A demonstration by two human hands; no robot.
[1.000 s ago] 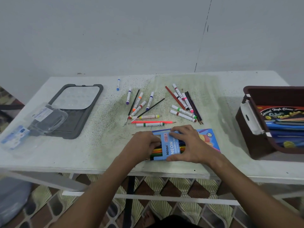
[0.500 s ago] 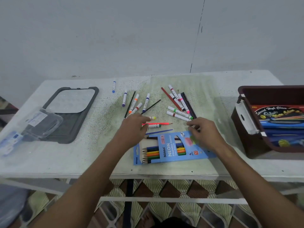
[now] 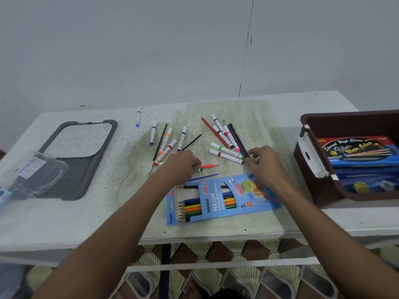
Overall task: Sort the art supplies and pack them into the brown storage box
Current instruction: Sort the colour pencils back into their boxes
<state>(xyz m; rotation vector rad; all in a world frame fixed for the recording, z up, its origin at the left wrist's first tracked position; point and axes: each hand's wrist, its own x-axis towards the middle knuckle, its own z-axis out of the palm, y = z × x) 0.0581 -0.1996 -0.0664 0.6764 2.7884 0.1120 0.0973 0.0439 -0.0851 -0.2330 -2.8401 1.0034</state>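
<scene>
Markers (image 3: 224, 155) scattered mid-table: left hand (image 3: 183, 167) curling over green-capped marker (image 3: 198, 169); right hand (image 3: 264, 164) pinching dark pencil (image 3: 238, 139) near end.

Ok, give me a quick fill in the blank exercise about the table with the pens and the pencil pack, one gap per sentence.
1. The pencil pack is printed with the number ____.
2. The brown box stands at the table's ____ end.
3. The big word on the pencil pack is ____.
4. The right hand reaches to the near tips of the pens while the ____ hand is over the orange pen.

Missing words: 12; right; NEON; left
</scene>
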